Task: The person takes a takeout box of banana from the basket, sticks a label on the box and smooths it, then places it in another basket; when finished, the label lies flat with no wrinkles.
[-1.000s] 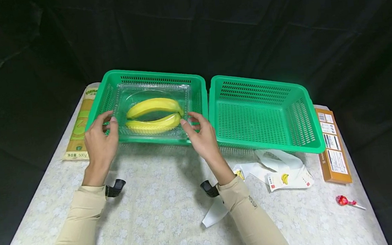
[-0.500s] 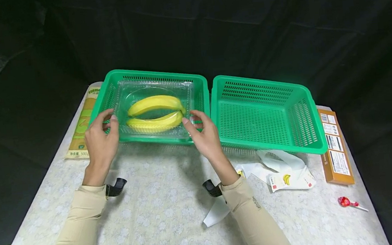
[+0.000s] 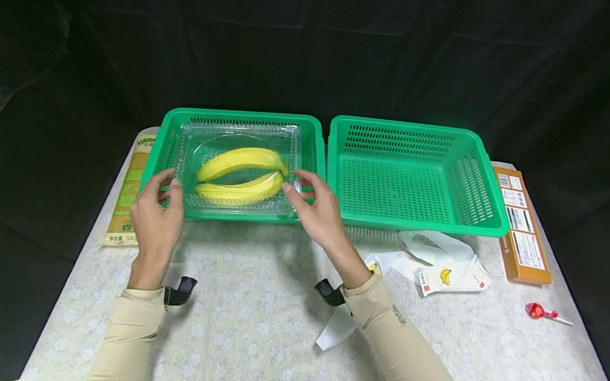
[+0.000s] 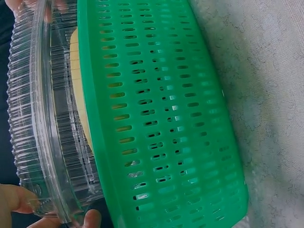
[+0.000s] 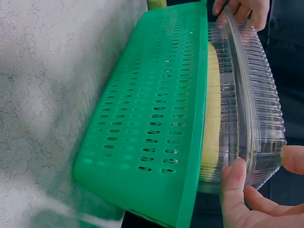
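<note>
A clear plastic clamshell box (image 5: 266,99) holds two yellow bananas (image 3: 242,158), visible through its lid. The box sits over the left green basket (image 3: 307,124), its ribbed upper part above the basket rim in both wrist views. My left hand (image 3: 158,224) grips the box's left edge, thumb on the near side. At the opposite edge, my right hand (image 3: 318,216) pinches the near right corner between thumb and fingers. The right wrist view shows the right fingers (image 5: 235,183) against the box's seam.
A second green basket (image 3: 473,179) stands to the right. Beside it lie an orange box (image 3: 523,226) and a red lollipop (image 3: 536,310). A white wrapper with a banana print (image 3: 454,277) lies in front. A yellow-green 500 g packet (image 3: 126,200) lies at the left.
The clamshell box with the bananas has shifted slightly toward the far side of the left basket since a second ago. Both hands keep their hold, and the last half second shows almost no movement.
</note>
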A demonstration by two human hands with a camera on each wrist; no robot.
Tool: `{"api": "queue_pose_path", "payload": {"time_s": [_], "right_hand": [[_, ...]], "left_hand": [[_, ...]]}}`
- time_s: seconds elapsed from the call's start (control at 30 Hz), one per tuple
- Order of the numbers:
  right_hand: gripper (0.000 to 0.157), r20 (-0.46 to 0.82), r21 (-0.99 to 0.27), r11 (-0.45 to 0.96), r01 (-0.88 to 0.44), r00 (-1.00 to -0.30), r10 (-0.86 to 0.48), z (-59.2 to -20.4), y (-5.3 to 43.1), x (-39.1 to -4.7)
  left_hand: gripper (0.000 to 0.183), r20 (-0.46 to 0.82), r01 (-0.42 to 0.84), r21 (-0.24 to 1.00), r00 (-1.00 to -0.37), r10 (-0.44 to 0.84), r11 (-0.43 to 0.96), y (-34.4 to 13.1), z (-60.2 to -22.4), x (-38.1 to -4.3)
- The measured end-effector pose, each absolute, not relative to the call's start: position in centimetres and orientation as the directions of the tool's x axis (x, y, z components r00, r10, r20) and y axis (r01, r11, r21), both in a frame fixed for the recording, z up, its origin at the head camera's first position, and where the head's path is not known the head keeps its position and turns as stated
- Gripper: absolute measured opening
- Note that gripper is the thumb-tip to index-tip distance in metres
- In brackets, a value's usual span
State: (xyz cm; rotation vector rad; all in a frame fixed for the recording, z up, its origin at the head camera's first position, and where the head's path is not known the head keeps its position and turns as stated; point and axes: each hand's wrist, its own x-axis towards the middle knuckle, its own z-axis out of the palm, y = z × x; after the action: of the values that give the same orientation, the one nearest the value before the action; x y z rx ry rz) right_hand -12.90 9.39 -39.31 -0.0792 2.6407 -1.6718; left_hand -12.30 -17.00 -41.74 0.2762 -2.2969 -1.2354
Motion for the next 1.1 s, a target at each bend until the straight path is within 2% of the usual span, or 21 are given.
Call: {"api": "queue_pose_path", "payload": {"time_s": [1.1], "right_hand": [[0.049,0.057,-0.912,0.404,-0.068,-0.998,-0.038,-38.5,9.6,-12.2]], "left_hand": [[0.033,0.359,0.084,0.821,-0.845,-0.396,0.564,-16.9,-40.7,-11.7]]}}
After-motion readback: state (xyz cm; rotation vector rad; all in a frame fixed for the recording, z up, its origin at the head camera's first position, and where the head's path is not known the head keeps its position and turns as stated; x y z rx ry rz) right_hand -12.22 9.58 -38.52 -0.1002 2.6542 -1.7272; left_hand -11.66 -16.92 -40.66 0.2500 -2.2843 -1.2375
